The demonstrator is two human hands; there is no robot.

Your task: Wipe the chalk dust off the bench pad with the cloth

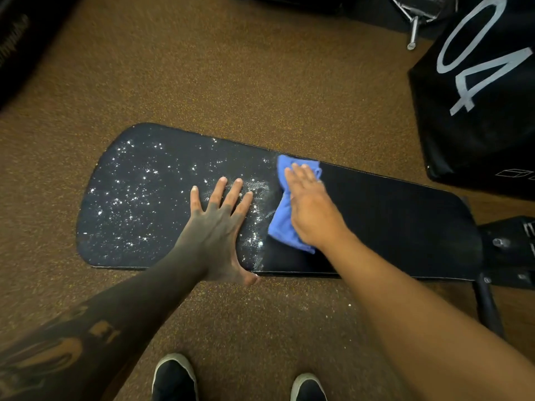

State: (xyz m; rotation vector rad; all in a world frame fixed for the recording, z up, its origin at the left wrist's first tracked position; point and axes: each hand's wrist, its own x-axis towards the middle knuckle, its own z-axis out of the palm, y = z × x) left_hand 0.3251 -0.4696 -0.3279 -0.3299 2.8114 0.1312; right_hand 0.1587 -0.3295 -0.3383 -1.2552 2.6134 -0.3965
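A long black bench pad (390, 224) lies across the middle of the view. White chalk dust (130, 195) speckles its left half, and its right half looks dark and clean. A blue cloth (282, 224) lies on the pad near the middle, at the edge of the dusty part. My right hand (311, 206) presses flat on the cloth with straight fingers. My left hand (220, 227) rests flat on the dusty pad just left of the cloth, fingers spread, thumb over the pad's near edge.
Brown speckled floor (231, 68) surrounds the bench, with some chalk fallen near the front edge. A big black box (486, 91) marked with white digits stands at the right. The bench frame (489, 302) shows at lower right. My two shoes (173, 377) stand below.
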